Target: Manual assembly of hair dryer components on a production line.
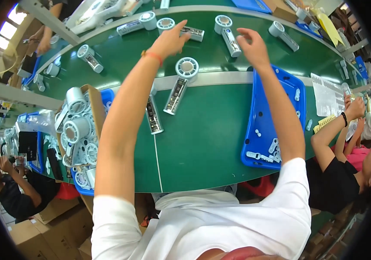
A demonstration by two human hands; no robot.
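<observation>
I held my left hand [170,42] out over the far green work surface [207,54], the index finger stretched forward and the others loosely spread, with nothing gripped that I could see. Beneath and beside it lay a pale blue handheld device [194,34], its round vented head to the left of my fingers and its oblong, open-faced handle to the right; I could not tell whether my fingertips touched it. My right hand [254,48] was open too, thumb and fingers curved with a gap between them, just beside the handle of a second handheld device [231,42], whose round head pointed away from me. A third handheld device [177,93] lay between my forearms, its head at the metal strip [224,78] and its handle slanting toward me on the near green tabletop [198,147]. Next to it, another open handle [154,116] showed partly from behind my left forearm. Farther out, one more device [92,60] lay to the left and one [287,39] to the right. Under my right forearm sat a blue plastic tray [248,134] with small pale blue parts [253,154] in it, and left of my left arm a cardboard box [95,106] was heaped with pale blue housings [76,130]
</observation>
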